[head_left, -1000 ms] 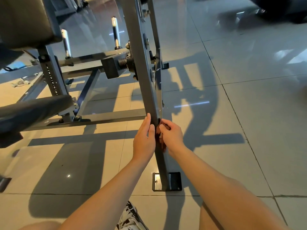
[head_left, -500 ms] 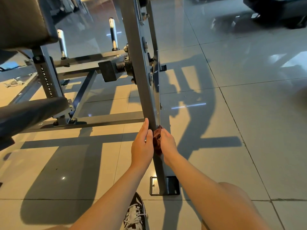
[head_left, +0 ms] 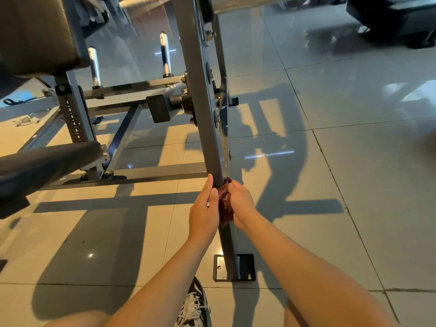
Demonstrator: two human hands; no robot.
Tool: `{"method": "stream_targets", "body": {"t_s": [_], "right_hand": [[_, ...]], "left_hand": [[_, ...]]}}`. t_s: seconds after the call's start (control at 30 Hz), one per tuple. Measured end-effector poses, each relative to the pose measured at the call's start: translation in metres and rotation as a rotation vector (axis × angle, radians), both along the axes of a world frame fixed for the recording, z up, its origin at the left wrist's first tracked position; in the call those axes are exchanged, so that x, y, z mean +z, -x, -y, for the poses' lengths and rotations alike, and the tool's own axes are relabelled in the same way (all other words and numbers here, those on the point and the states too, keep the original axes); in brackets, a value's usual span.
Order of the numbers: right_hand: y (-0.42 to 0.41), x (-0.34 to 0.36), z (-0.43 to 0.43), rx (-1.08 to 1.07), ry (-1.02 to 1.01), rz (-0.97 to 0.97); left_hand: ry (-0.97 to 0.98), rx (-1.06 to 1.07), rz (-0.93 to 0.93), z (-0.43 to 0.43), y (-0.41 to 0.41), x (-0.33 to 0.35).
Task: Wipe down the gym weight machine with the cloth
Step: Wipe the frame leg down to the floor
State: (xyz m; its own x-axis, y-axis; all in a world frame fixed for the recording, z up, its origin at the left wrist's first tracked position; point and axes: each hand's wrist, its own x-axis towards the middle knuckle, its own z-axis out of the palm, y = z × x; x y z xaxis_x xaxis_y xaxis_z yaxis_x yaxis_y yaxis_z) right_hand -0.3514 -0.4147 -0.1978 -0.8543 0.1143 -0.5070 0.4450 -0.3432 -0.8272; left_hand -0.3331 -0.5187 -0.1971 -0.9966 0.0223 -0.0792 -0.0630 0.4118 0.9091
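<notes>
A grey steel upright post (head_left: 200, 95) of the weight machine runs from the top of the view down to a bolted foot plate (head_left: 245, 267). A dark brown cloth (head_left: 225, 206) is wrapped against the lower part of the post. My right hand (head_left: 241, 205) grips the cloth on the post's right side. My left hand (head_left: 204, 212) lies on the post's left side with straight fingers pressing the metal, its fingertips pointing up. Both hands sit just below the joint with the horizontal floor bar (head_left: 151, 174).
Black padded seat (head_left: 44, 161) and back pad (head_left: 35, 31) stand at the left, with a numbered adjustment post (head_left: 73, 119). Two chrome weight pegs (head_left: 165, 55) rise behind. My shoe (head_left: 193, 303) is near the foot plate. Glossy tiled floor (head_left: 342, 185) stretches to the right.
Both hands stayed clamped on the lower post; more of the brown cloth now shows between them. The view has tilted a little downward, showing my shoe more.
</notes>
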Motion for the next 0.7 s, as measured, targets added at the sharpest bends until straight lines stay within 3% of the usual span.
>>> {"method": "stream_targets", "body": {"t_s": [0.1,0.2,0.4,0.6,0.7], "right_hand": [[0.018,0.029,-0.002,-0.040,0.009,-0.195],[0.015,0.024,0.006,-0.066,-0.067,-0.254],[-0.005,-0.003,0.008,-0.020,-0.076,0.053],[0.031,0.069,-0.005,-0.059,-0.223,-0.308],[0.029,0.072,0.003,-0.099,-0.193,-0.350]], "left_hand": [[-0.040,-0.022,-0.015,0.003,0.002,0.002],[-0.078,0.004,0.010,0.003,0.002,0.001],[-0.025,0.025,0.024,0.004,0.001,0.007],[-0.080,0.023,-0.155,-0.004,0.023,0.040],[-0.065,0.010,-0.175,-0.009,0.037,0.053]]}}
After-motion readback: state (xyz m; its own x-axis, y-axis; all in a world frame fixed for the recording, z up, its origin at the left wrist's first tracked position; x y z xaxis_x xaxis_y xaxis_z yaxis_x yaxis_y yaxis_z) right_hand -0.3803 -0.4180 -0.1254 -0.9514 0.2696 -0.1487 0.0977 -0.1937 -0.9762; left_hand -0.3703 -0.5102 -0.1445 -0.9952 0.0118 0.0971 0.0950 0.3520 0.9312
